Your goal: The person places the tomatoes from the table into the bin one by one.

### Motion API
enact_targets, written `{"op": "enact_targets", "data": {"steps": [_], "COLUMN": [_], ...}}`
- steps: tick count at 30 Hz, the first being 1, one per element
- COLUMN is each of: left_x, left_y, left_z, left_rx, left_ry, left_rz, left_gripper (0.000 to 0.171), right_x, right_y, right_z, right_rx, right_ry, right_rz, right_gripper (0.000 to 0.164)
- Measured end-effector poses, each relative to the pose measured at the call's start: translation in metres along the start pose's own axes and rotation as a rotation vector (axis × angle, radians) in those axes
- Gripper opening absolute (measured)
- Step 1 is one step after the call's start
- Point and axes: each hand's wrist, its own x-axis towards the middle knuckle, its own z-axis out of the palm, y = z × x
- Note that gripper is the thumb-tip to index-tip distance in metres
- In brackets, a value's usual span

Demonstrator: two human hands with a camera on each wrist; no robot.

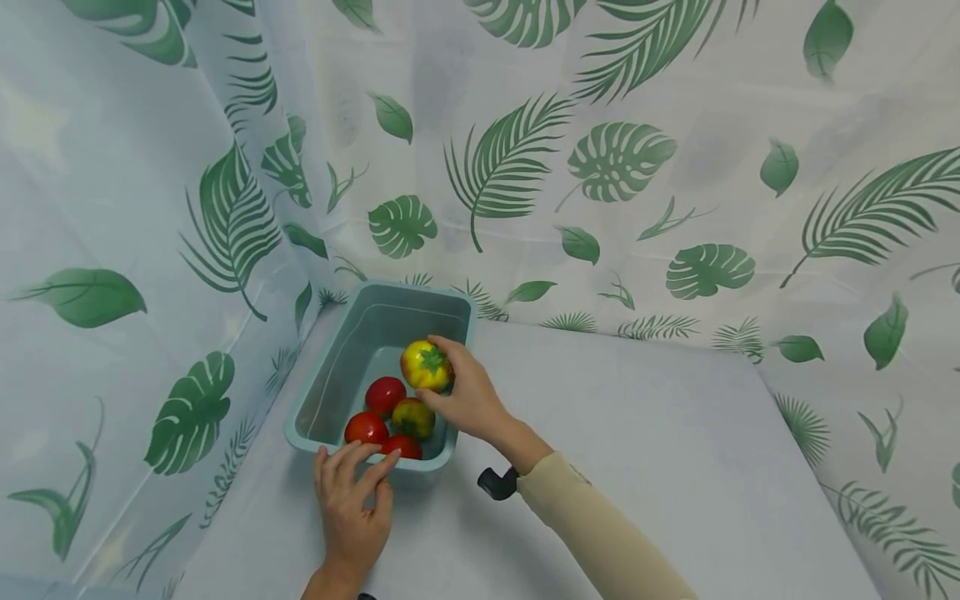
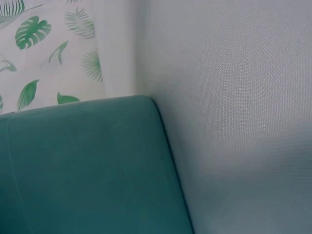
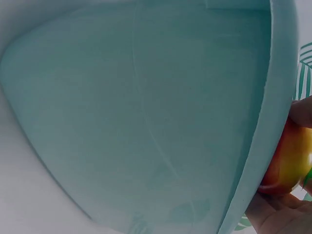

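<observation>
My right hand (image 1: 472, 396) holds a glossy yellow-and-red fruit with a green leafy top (image 1: 424, 365), possibly a bell pepper, between thumb and fingers over the right part of a blue-green plastic tub (image 1: 300, 429). In the right wrist view the same fruit (image 3: 287, 161) shows past the tub's rim, between thumb and fingers. Inside the tub, near its front, lie red round fruits, one of them a red one (image 1: 386, 396), and a yellow-green fruit (image 1: 413, 418). My left hand (image 1: 351, 500) rests its fingertips at the tub's near rim, fingers loosely bent. That hand does not show in the left wrist view.
A pale tabletop (image 1: 637, 467) extends to the right of the tub. White curtains with green leaf prints (image 1: 510, 158) hang behind it and along the left side. A small black device (image 1: 497, 483) sits at my right wrist by the beige sleeve (image 1: 585, 517).
</observation>
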Motion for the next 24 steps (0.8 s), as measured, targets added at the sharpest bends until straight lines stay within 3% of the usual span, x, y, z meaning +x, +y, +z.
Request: {"op": "enact_targets", "data": {"steps": [8, 18, 24], "left_x": [0.002, 0.007, 0.01], "left_y": [0.0, 0.009, 0.014], "left_z": [0.0, 0.001, -0.004], "left_rx": [-0.008, -0.011, 0.009], "left_ry": [0.011, 0.013, -0.019], "left_rz": [0.006, -0.001, -0.024], "left_gripper": [0.031, 0.033, 0.033], "right_x": [-0.002, -0.018, -0.027], "right_y": [0.001, 0.002, 0.007], "right_z": [-0.002, -0.018, -0.029], "right_rx": [-0.041, -0.036, -0.029], "right_ry": [-0.035, 0.029, 0.072], "right_rz": [0.046, 0.061, 0.099], "right_gripper": [0.086, 0.07, 0.063]}}
